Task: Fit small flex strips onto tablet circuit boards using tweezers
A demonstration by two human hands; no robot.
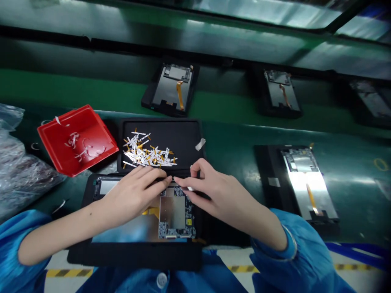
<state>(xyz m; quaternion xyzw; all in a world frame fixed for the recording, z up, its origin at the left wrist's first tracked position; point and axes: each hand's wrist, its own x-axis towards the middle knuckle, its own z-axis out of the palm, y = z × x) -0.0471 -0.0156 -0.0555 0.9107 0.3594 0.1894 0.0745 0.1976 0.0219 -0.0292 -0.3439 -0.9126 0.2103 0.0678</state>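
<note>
An opened tablet lies in a black holder in front of me, its circuit board facing up. At the tablet's far edge, just above the board, my left hand bends over with its thumb and forefinger closed together. My right hand meets it there from the other side, its fingers pinched and the tips nearly touching those of the left. A small white bit shows between the right fingers. Whatever is held at the fingertips is too small to name. An orange flat cable runs from the board, partly under my left hand.
Behind the tablet, a black tray bears a heap of white-and-orange flex strips. Left are a red bin with white scraps and clear plastic bags. Another opened tablet lies right; several more stand along the green belt.
</note>
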